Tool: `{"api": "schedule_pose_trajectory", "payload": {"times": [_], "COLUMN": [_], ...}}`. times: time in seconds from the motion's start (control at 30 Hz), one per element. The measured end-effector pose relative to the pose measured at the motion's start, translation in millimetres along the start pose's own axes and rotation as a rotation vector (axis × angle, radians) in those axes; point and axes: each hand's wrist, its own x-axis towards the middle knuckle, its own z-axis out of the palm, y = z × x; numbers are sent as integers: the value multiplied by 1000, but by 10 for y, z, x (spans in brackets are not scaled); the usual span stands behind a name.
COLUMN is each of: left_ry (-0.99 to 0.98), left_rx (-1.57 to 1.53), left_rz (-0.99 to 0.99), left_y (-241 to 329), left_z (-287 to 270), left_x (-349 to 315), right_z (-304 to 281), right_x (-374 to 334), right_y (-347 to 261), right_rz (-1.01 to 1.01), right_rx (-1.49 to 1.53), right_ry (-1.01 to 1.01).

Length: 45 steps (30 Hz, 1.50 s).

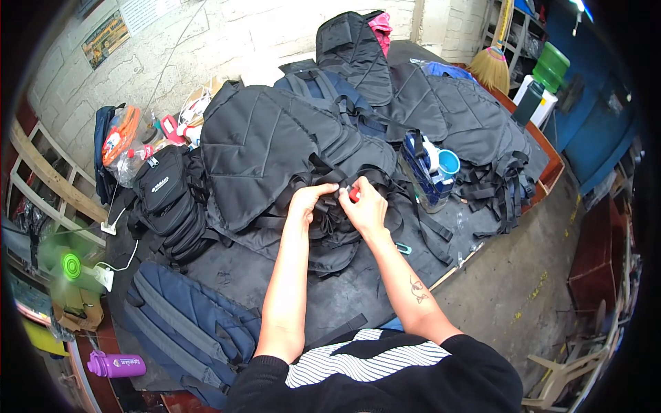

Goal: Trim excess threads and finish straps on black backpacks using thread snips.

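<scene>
My left hand [312,201] is closed, with thumb and forefinger pinching a black strap [323,169] of a black backpack [255,148]. Close beside it, my right hand [366,208] is closed around a small red object [354,195]; its kind is mostly hidden by the fingers. The fingertips of both hands nearly meet over the straps. Beneath them, more black straps and fabric lie bunched on the dark table [310,303]. A small teal tool [403,248] lies on the table to the right of my right wrist.
Black backpacks [468,110] are heaped at the back right. A clear-and-blue container [425,175] with tape rolls stands right of my hands. A black bag [165,186] and a navy backpack [193,323] lie left. A green fan [71,265] spins beside a purple bottle [118,365].
</scene>
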Motion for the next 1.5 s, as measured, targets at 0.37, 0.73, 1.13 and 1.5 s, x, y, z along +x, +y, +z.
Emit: {"api": "schedule_pose_trajectory", "payload": {"times": [0.37,0.73,1.13,1.5], "left_ry": [175,188,143,-210], "left_rx": [-1,87,129,-232], "left_rz": [142,45,-31,-162], "left_y": [-99,-24,32,58], "left_z": [112,100,49,-120], "left_x": [88,90,109,125], "right_z": [265,242,199,111], "right_x": [64,94,121,-48], "right_y": [133,154,172,-15], "right_rz": [0,75,71,-2], "right_rx": [6,-8,-20,123], "right_ry": [-16,-59,-87,-98]}}
